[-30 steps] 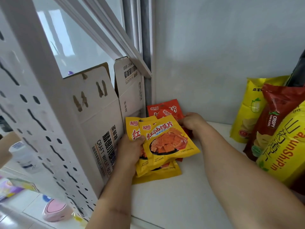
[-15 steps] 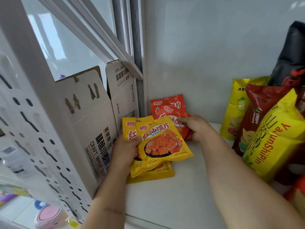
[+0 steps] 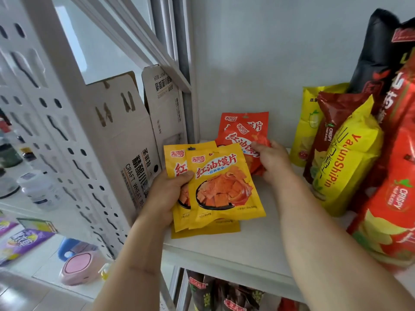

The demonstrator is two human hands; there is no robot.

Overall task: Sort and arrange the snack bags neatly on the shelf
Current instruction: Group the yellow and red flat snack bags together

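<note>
My left hand [image 3: 167, 194] grips a small stack of flat yellow snack bags [image 3: 222, 187] by their left edge, just above the white shelf [image 3: 235, 250]. One more yellow bag [image 3: 206, 232] lies flat under them. Behind, my right hand [image 3: 272, 160] holds two red snack bags [image 3: 243, 133] of the same brand, which stand tilted against the back wall. Large yam-crisp bags stand at the right: a yellow one [image 3: 345, 167], a dark red one [image 3: 330, 131], a bright red one [image 3: 395, 209] and a black one [image 3: 379, 57].
A cardboard beer carton [image 3: 125, 135] stands outside the shelf's left perforated side panel [image 3: 45, 122]. A lower shelf holds more dark bags [image 3: 224, 295]. Far left, a table carries a pink device [image 3: 78, 265], purple packets [image 3: 20, 241] and a white bottle [image 3: 38, 189].
The red bags now stand higher and more upright in my right hand. The yellow stack in my left hand has hardly moved. The view has shifted, showing more big bags at the right.
</note>
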